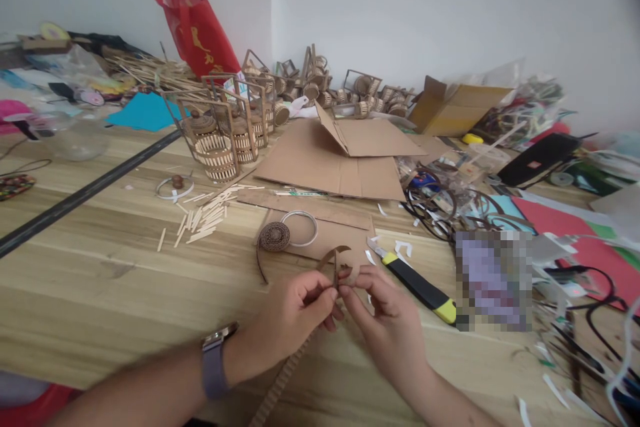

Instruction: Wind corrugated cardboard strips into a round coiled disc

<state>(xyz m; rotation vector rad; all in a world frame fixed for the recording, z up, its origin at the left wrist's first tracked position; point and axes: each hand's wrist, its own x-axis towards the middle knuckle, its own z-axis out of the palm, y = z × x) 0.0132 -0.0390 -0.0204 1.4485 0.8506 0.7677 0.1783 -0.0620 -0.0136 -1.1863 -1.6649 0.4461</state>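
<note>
My left hand [295,310] and my right hand [383,313] meet near the middle of the table, fingertips nearly touching. Between them they pinch a thin brown strip [330,255] that curls upward in a loop. A long ridged strip [283,383] runs down from beneath my left hand toward the bottom edge. Just beyond my hands lie a brown coiled disc [275,236] with a loose tail and a pale ring [315,229], partly on a cardboard piece [345,235]. To the right of my fingers rests a black and yellow utility knife [417,285].
Short wooden sticks [203,220] are scattered at left. Small handled baskets [216,157] stand behind them, beside cardboard sheets [335,170]. A black bar [90,190] crosses the left side. Coiled strips [435,203], cables and coloured paper [565,233] clutter the right.
</note>
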